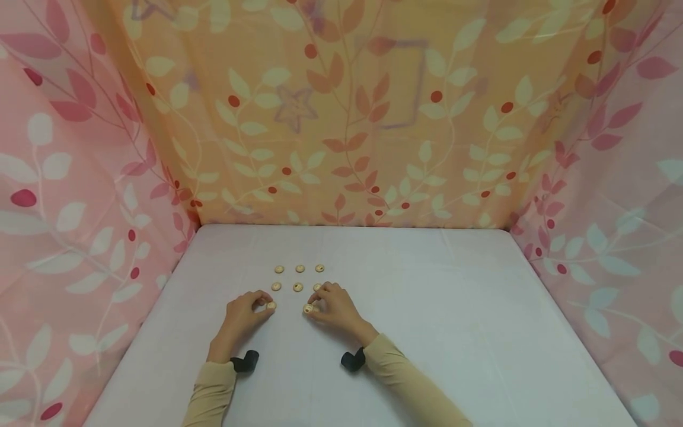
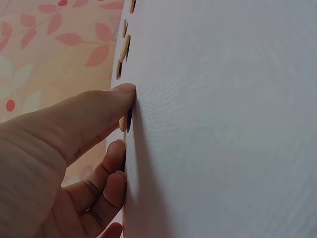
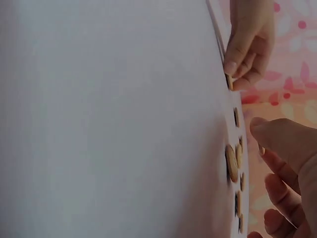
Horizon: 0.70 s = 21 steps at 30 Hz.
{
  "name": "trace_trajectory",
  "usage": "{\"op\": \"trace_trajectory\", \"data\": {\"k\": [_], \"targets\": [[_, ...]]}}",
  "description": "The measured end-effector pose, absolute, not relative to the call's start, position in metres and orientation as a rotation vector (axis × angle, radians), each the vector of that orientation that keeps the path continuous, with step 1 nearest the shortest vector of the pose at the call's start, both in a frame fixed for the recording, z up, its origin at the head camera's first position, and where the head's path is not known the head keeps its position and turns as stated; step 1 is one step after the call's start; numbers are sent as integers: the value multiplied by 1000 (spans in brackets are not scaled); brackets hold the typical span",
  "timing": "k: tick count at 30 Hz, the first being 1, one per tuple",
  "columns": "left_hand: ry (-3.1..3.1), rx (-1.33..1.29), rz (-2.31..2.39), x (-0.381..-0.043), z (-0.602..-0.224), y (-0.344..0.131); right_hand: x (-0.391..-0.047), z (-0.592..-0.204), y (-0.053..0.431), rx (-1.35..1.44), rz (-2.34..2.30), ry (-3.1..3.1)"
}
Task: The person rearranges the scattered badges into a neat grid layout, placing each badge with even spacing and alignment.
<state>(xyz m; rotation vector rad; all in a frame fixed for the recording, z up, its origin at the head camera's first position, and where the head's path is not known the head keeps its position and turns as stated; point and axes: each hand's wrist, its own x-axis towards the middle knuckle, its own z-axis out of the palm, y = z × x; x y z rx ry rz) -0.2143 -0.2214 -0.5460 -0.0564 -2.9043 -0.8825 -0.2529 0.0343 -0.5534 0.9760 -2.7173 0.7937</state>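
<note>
Small round pale wooden discs with dark marks lie on the white table. My left hand (image 1: pixel 245 314) pinches one disc (image 1: pixel 271 305) between thumb and forefinger, at the left of the front row. In the left wrist view, the thumb (image 2: pixel 106 106) covers part of that disc (image 2: pixel 123 122). My right hand (image 1: pixel 338 308) has thumb and forefinger curled together beside another disc (image 1: pixel 308 309). In the right wrist view, a sliver of a disc (image 3: pixel 261 148) shows between its thumb and forefinger, while a thicker-looking disc (image 3: pixel 231 163) rests on the table close by.
Beyond the hands, a back row holds three discs, one of them a middle disc (image 1: pixel 300 268). Ahead of it sits a second row with a dark-marked disc (image 1: pixel 297 287); its right disc (image 1: pixel 317 287) is partly behind my right fingers. Patterned curtains (image 1: pixel 341 148) surround the white table (image 1: pixel 453 308).
</note>
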Motion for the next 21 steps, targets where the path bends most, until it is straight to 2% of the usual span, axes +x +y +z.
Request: {"op": "trace_trajectory", "data": {"k": [21], "targets": [[-2905, -92, -846, -215, -548, -224, -261, -559, -4, 926, 598, -2766]]}}
